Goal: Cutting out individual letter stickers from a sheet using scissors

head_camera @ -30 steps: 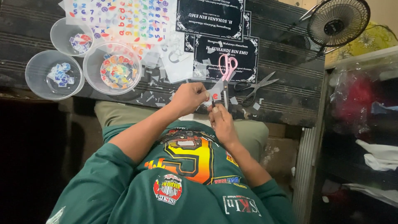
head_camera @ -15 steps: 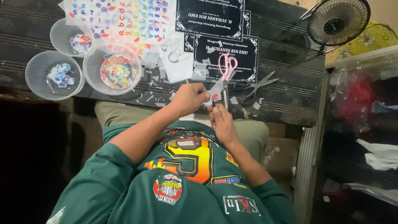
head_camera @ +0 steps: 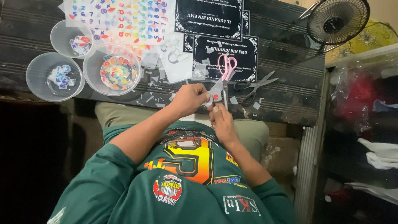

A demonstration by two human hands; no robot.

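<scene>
My left hand (head_camera: 188, 99) and my right hand (head_camera: 222, 121) meet at the near edge of the dark wooden table (head_camera: 282, 103), just above my green shirt. Between their fingertips they pinch a small clear sticker piece (head_camera: 216, 92) with a red mark on it. My left hand grips it from the left, and my right hand's fingertips touch its lower edge. Pink-handled scissors (head_camera: 226, 68) lie just beyond the hands on a black printed card (head_camera: 244, 56). Black-handled scissors (head_camera: 251, 88) lie to the right of them.
Three clear plastic bowls (head_camera: 111, 74) (head_camera: 54, 77) (head_camera: 74, 39) with several coloured sticker cut-outs stand at the left. A sheet of coloured letter stickers (head_camera: 120, 18) lies at the far left. Clear scraps (head_camera: 174, 66) litter the table. A small fan (head_camera: 338, 21) stands at the far right, with shelves (head_camera: 365, 124) beside it.
</scene>
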